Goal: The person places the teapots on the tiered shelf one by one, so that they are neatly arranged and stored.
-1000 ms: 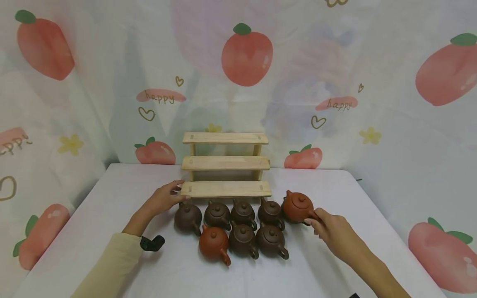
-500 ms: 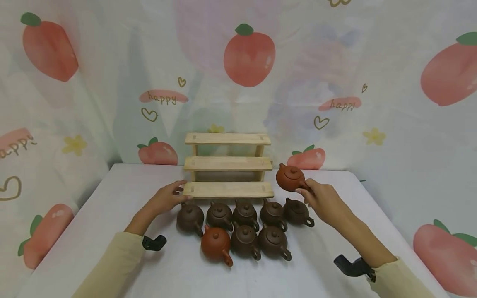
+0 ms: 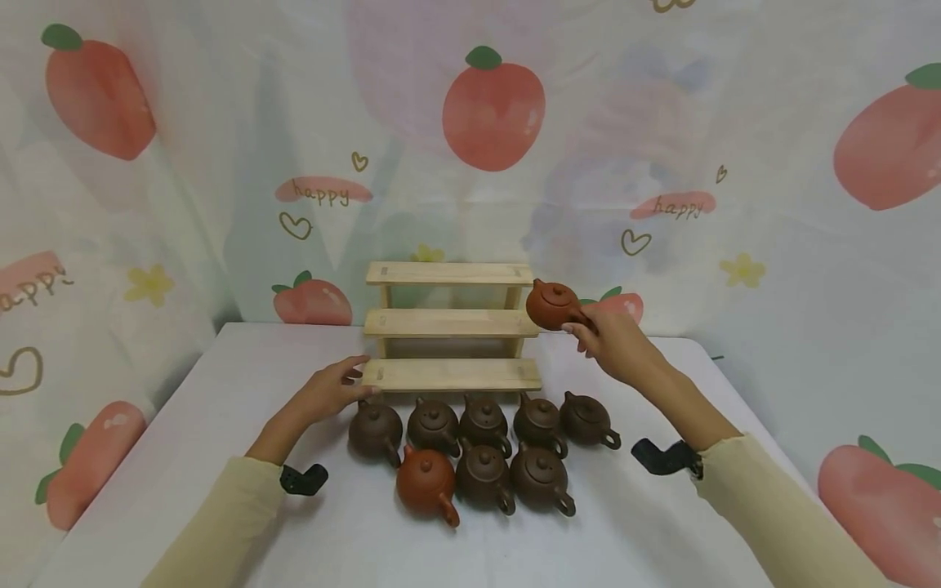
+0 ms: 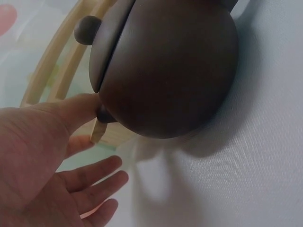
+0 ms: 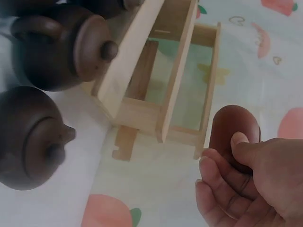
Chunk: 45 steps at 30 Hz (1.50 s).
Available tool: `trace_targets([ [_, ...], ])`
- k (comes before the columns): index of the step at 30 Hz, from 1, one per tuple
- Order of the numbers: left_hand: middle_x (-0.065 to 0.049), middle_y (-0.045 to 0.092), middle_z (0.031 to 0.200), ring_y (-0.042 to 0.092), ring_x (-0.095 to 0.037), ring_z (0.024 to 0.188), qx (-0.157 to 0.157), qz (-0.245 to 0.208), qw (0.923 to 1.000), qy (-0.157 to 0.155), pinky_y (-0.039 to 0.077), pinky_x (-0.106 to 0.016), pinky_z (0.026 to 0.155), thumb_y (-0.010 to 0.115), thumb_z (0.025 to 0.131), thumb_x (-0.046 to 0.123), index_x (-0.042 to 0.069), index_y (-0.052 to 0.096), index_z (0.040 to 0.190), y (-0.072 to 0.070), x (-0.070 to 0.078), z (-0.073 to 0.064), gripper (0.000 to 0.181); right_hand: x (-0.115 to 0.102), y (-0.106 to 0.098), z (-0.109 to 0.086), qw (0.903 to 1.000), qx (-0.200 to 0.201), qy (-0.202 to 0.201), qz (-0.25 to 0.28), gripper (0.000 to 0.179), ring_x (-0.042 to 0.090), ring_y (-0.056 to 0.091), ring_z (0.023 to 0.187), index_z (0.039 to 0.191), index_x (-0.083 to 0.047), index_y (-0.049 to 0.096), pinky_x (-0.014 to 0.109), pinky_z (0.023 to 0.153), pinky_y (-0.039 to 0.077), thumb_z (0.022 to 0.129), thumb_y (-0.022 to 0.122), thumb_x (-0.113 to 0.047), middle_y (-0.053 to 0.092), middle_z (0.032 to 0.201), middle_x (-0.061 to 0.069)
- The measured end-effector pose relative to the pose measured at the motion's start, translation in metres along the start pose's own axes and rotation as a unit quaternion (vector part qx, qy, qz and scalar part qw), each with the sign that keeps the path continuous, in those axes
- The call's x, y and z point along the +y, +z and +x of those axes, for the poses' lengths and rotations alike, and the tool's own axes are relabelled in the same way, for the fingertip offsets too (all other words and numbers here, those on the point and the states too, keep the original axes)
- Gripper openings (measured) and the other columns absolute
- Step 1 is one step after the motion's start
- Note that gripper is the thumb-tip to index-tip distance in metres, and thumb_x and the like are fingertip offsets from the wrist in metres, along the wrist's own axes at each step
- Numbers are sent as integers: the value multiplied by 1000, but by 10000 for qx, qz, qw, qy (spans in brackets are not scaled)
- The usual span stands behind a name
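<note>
My right hand (image 3: pixel 621 343) grips the handle of a reddish-brown clay teapot (image 3: pixel 553 305), raised beside the right end of the wooden three-step rack (image 3: pixel 452 322). In the right wrist view the thumb presses against this teapot (image 5: pixel 234 127), close to the rack's upper shelf. At the rack's left end, my left hand (image 3: pixel 323 396) has thumb and index finger either side of the lowest shelf, the other fingers spread loosely. A dark brown teapot (image 4: pixel 170 71) fills much of the left wrist view and hides part of that contact.
In front of the rack, several dark brown teapots (image 3: pixel 481 469) stand in two rows on the white table (image 3: pixel 294 539). A second reddish-brown teapot (image 3: pixel 425 482) stands at the front row's left. A fruit-print cloth (image 3: pixel 500 220) hangs behind the table.
My right hand has lifted the reddish-brown teapot up and leftward, from beside the dark teapots to the rack's upper right. My left hand stays at the rack's lower left end.
</note>
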<state>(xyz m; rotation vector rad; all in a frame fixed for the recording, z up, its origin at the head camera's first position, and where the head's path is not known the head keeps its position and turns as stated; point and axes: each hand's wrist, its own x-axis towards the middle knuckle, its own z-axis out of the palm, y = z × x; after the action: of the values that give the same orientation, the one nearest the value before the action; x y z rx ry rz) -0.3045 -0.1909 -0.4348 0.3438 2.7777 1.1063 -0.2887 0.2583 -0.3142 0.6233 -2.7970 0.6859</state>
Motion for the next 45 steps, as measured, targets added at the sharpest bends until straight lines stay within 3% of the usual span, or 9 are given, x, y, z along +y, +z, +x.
trace_targets([
  [8,-33,58,145,58,-48,135,-41,-2,10000,-83,51,-59,106,73,100,38,1,42,159,0,0,0,76,-6,-7,37,9994,-51,299,-168,26,24,62,68,103,2,62,36,63,44,111,58,-23,69,80,14],
  [16,-32,61,142,60,-47,133,-4,-1,10000,19,51,-59,105,75,99,39,1,44,158,0,-3,1,76,-9,-8,74,9989,-124,384,-259,28,29,70,74,104,5,63,49,77,55,112,56,-22,73,83,19],
  [25,-31,62,141,60,-46,133,-8,-30,10000,73,50,-59,106,74,99,40,2,44,158,0,-7,2,76,-7,-6,106,9975,-327,562,-292,27,27,67,73,99,2,63,38,69,50,111,56,-22,70,77,12],
  [31,-31,62,141,61,-46,132,13,-15,9999,101,50,-59,106,73,100,41,4,45,158,-1,-10,3,75,-8,-1,116,9968,-408,647,-248,30,31,72,78,101,4,64,39,73,52,111,56,-22,73,83,17],
  [38,-31,63,140,61,-46,131,68,-4,9999,120,51,-59,104,73,99,40,4,46,158,-1,-10,3,74,-11,3,122,9977,-336,523,-273,29,29,70,77,101,5,63,40,72,52,112,54,-21,71,76,11],
  [45,-31,63,139,62,-46,130,66,-16,9999,107,53,-58,102,73,100,38,3,46,157,-2,-9,2,73,-13,8,129,9961,-519,659,-288,31,33,72,82,106,4,64,45,79,55,112,55,-24,74,86,17],
])
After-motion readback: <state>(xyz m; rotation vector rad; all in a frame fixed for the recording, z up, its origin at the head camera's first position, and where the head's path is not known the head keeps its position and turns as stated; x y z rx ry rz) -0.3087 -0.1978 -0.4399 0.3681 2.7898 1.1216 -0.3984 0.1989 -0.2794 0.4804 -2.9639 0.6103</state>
